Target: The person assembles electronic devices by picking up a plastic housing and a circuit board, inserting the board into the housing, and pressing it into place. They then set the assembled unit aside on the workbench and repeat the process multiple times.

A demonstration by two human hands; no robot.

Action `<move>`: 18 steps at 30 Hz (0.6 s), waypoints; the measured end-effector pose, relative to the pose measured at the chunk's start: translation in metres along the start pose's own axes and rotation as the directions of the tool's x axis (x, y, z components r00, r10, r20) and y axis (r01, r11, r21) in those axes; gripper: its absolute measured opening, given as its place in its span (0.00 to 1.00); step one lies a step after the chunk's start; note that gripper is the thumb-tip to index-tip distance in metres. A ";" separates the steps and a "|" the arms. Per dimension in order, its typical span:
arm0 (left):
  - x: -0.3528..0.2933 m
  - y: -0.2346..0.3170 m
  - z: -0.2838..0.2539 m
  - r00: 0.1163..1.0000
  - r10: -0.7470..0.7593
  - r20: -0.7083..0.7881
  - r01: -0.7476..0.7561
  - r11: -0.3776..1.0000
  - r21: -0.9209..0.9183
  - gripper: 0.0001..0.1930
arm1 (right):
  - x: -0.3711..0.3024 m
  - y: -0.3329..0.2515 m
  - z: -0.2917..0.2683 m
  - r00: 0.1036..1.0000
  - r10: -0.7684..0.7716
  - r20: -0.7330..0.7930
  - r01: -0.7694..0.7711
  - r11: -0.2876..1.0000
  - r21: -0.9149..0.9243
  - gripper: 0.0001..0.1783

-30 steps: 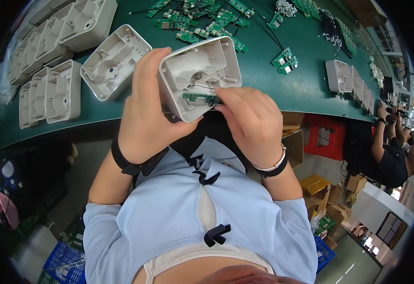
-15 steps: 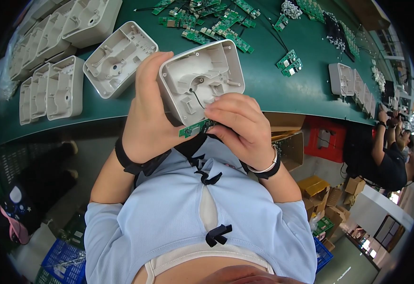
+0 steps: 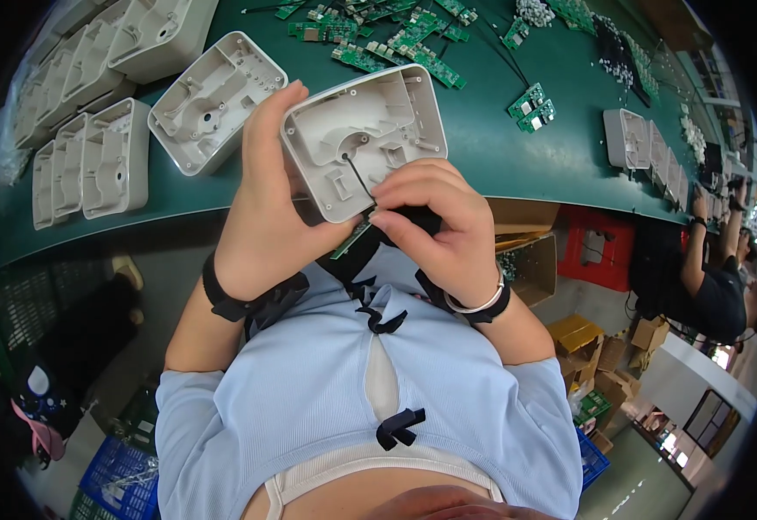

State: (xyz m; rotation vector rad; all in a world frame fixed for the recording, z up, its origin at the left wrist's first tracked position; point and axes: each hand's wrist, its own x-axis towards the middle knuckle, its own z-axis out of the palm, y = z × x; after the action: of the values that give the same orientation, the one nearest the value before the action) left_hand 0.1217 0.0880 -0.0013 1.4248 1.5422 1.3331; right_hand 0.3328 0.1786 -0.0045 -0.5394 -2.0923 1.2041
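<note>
My left hand (image 3: 268,212) grips a white plastic housing (image 3: 320,130) by its left side, tilted over the table's near edge with its hollow inside facing up. A thin black cable (image 3: 358,176) runs from a small hole in the housing's middle toward its near wall. At that wall my right hand (image 3: 439,217) pinches the cable between thumb and fingertips. Just below the housing, between both hands, a narrow green circuit board (image 3: 352,240) shows nearly edge-on. Whether the cable joins this board is hidden by my right fingers.
Another open white housing (image 3: 214,113) lies left of my hands, with several more housings (image 3: 119,160) beyond it. Loose green circuit boards (image 3: 413,35) cover the table's far side, and a pair of boards (image 3: 532,108) sits to the right. Coworkers (image 3: 712,286) are at far right.
More of the black cable now shows inside the housing, drawn straight toward my right fingers. The green board has turned from showing its face to nearly edge-on. The housing has shifted slightly away and left.
</note>
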 end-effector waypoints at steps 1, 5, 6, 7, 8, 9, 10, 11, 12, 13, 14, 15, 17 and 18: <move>0.000 -0.001 -0.002 1.000 -0.001 0.016 0.000 0.999 0.038 0.62 | 0.002 -0.002 0.001 1.000 0.004 -0.004 -0.004 1.000 -0.003 0.15; 0.002 0.004 -0.014 0.988 -0.099 0.119 0.121 0.972 -0.201 0.58 | 0.008 -0.008 0.003 0.996 0.085 -0.041 -0.087 0.995 -0.043 0.15; 0.003 0.004 -0.015 0.988 -0.091 0.129 0.116 0.972 -0.204 0.58 | 0.009 -0.008 0.003 0.998 0.056 -0.041 -0.058 0.996 -0.065 0.15; 0.002 0.003 -0.016 0.985 -0.099 0.140 0.129 0.966 -0.224 0.58 | 0.011 -0.008 0.003 0.999 0.026 -0.041 -0.030 0.996 -0.089 0.14; 0.002 0.003 -0.016 0.983 -0.105 0.154 0.140 0.959 -0.245 0.58 | 0.012 -0.008 0.003 0.999 -0.003 -0.042 -0.001 0.993 -0.114 0.14; 0.001 0.004 -0.016 0.980 -0.109 0.168 0.152 0.952 -0.265 0.58 | 0.013 -0.008 0.004 0.998 -0.003 -0.055 -0.004 0.992 -0.126 0.14; 0.001 0.003 -0.016 0.979 -0.093 0.182 0.141 0.952 -0.272 0.58 | 0.013 -0.007 0.005 0.999 -0.034 -0.041 0.028 0.990 -0.141 0.14; 0.000 0.003 -0.016 0.977 -0.109 0.186 0.165 0.932 -0.322 0.58 | 0.012 -0.005 0.005 0.998 -0.065 -0.026 0.060 0.986 -0.158 0.13; -0.001 0.005 -0.016 0.974 -0.127 0.189 0.190 0.910 -0.368 0.57 | 0.011 -0.004 0.003 0.995 -0.096 -0.009 0.093 0.981 -0.170 0.13; -0.001 0.006 -0.014 0.970 -0.145 0.195 0.215 0.885 -0.413 0.57 | 0.009 -0.005 -0.002 0.995 -0.097 -0.020 0.091 0.978 -0.186 0.13; 0.001 0.008 -0.010 0.970 -0.130 0.207 0.208 0.885 -0.417 0.57 | 0.006 -0.007 -0.006 0.995 -0.092 -0.031 0.085 0.978 -0.193 0.12; 0.002 0.009 -0.006 0.966 -0.121 0.228 0.215 0.865 -0.453 0.57 | 0.003 -0.009 -0.010 0.995 -0.092 -0.039 0.083 0.977 -0.198 0.11; 0.006 0.013 0.003 0.958 -0.105 0.266 0.234 0.823 -0.518 0.58 | -0.003 -0.014 -0.021 0.994 -0.096 -0.053 0.083 0.974 -0.211 0.11; 0.010 0.016 0.007 0.958 -0.095 0.270 0.228 0.824 -0.518 0.58 | -0.008 -0.019 -0.031 0.994 -0.078 -0.071 0.058 0.967 -0.249 0.11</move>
State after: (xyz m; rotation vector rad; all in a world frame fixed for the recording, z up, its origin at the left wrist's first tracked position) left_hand 0.1309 0.0980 0.0139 1.0145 0.9879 1.3071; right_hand 0.3600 0.1829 0.0205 -0.6123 -2.1865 0.8740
